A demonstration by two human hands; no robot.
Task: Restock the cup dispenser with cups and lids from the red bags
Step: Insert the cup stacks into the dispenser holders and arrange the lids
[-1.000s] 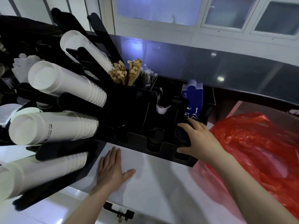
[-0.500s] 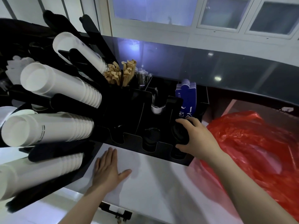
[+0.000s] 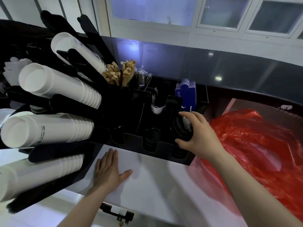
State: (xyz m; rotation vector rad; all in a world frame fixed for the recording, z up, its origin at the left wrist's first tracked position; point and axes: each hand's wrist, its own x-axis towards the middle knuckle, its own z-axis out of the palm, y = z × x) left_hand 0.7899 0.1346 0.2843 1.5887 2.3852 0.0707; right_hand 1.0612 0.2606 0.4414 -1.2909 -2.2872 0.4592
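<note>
Red bag (image 3: 255,145) cut off at right edge

We see matt white paper cups (image 3: 54,82) in a glossy black plastic dispenser (image 3: 165,148). The red bag (image 3: 255,145) at the desk's right edge is thin, crinkled, shiny plastic. The desk (image 3: 164,181) looks smooth, pale and slightly glossy.

Cup dispenser (image 3: 124,112): black, glossy. Cup stacks (image 3: 54,86): plain white; one stack (image 3: 42,130) with small dark print along side. Lids (image 3: 181,130): black. Bag (image 3: 255,141): bright red, translucent, crinkled. Counter (image 3: 157,179): white, pink tint beside bag. Stir sticks (image 3: 119,74): tan-brown paper. Cards (image 3: 186,94): blue with white marks. Back ledge (image 3: 229,69): dark grey, shiny.
</note>
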